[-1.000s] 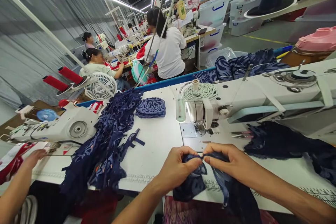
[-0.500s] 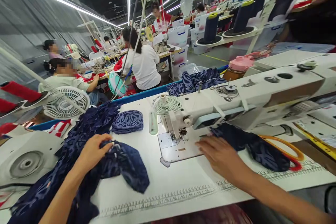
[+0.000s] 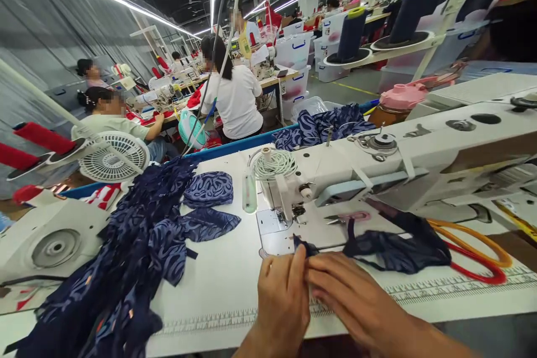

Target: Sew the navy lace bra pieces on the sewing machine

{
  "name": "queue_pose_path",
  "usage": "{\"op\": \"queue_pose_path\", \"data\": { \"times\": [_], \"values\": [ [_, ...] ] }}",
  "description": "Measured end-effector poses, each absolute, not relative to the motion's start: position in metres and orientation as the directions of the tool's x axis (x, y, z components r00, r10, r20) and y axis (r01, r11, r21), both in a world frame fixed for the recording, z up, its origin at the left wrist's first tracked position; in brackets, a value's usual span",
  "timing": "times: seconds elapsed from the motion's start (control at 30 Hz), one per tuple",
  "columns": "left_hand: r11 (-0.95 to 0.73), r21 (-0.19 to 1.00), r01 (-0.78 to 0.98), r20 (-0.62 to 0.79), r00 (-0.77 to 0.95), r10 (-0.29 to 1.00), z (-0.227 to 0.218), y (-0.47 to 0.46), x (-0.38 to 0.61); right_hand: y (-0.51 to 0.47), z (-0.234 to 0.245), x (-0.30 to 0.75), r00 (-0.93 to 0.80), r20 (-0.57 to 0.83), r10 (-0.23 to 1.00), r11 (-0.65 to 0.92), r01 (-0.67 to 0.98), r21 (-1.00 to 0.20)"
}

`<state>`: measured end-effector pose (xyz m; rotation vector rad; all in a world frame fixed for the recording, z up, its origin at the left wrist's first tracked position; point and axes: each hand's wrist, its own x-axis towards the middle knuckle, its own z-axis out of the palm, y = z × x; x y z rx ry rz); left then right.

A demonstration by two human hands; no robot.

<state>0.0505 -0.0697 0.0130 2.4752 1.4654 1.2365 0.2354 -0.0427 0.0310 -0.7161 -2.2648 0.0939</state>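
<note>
My left hand point(image 3: 283, 291) and my right hand point(image 3: 352, 291) meet on the table's near side, just in front of the sewing machine's needle area point(image 3: 289, 213). Both have their fingers closed on a small dark navy fabric piece point(image 3: 305, 246), whose tip sticks up between them. Much of that piece is hidden by the fingers. To the right lies a sheer navy garment piece point(image 3: 398, 249); whether it joins the held cloth I cannot tell. Small scissors point(image 3: 348, 217) with a pink handle rest on the machine bed behind my right hand.
Patterned navy pieces point(image 3: 208, 189) lie beside a long heap of navy fabric point(image 3: 121, 246) at left. Orange and red rings point(image 3: 482, 268) sit at right. A phone point(image 3: 348, 187) is strapped to the machine. Beyond are a white fan point(image 3: 114, 155) and seated co-workers point(image 3: 237, 95).
My left hand has let go of the patterned piece at left and come over beside my right hand. The right hand has moved nearer, uncovering the scissors. Both now hold navy cloth.
</note>
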Motion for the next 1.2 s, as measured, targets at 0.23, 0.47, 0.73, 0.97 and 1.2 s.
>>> {"op": "queue_pose_path", "data": {
  "times": [0.23,0.47,0.73,0.97,1.2],
  "values": [
    [-0.003,0.996,0.087,0.048,-0.524,0.85,-0.001,-0.086,-0.009,-0.013,-0.023,0.272,-0.496,0.519,0.696,0.684,0.679,-0.267],
    [0.053,0.995,0.089,0.055,-0.888,0.457,-0.001,-0.097,-0.081,-0.001,-0.047,0.276,-0.499,0.561,0.661,0.668,0.732,-0.136],
    [-0.165,0.358,0.919,0.706,-0.152,0.691,0.014,-0.102,-0.044,-0.021,-0.004,0.24,-0.671,0.562,0.484,0.865,0.463,-0.192],
    [-0.525,0.18,0.832,0.402,0.425,0.811,-0.006,-0.06,0.026,-0.013,-0.008,0.231,-0.658,0.597,0.459,0.858,0.503,-0.105],
    [-0.443,0.09,0.892,0.402,0.375,0.835,-0.02,-0.077,0.028,-0.023,-0.006,0.236,-0.683,0.51,0.523,0.843,0.503,-0.192]
  ]
}}
